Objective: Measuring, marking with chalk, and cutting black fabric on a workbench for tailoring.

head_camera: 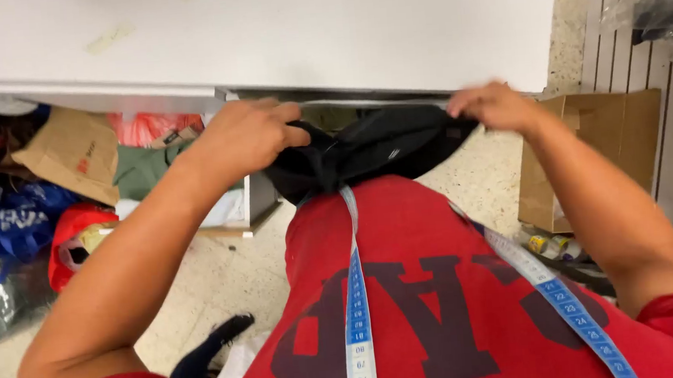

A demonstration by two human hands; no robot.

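Between the two grips, a black fabric garment (373,150) hung bunched at the near edge of the white bench (276,34), just above the red shirt (432,285). Left hand (248,136) was closed on the garment's left end, fingers curled over a gathered fold. Right hand (494,106) pinched the right end at the bench edge, fingertips closed on the cloth. Cloth sagged between both grips, touching the shirt below.

Judged soft, light and limp: no stiffness, not fragile, likely to slump wherever unsupported. Best hold appeared to be the outer ends or a seam, as both grips had it.

Below the grips, a blue measuring tape (356,307) hung down the shirt. Outward of the right grip stood a cardboard box (614,151) on the floor; outward of the left, a brown paper bag (70,154) among heaped bags.
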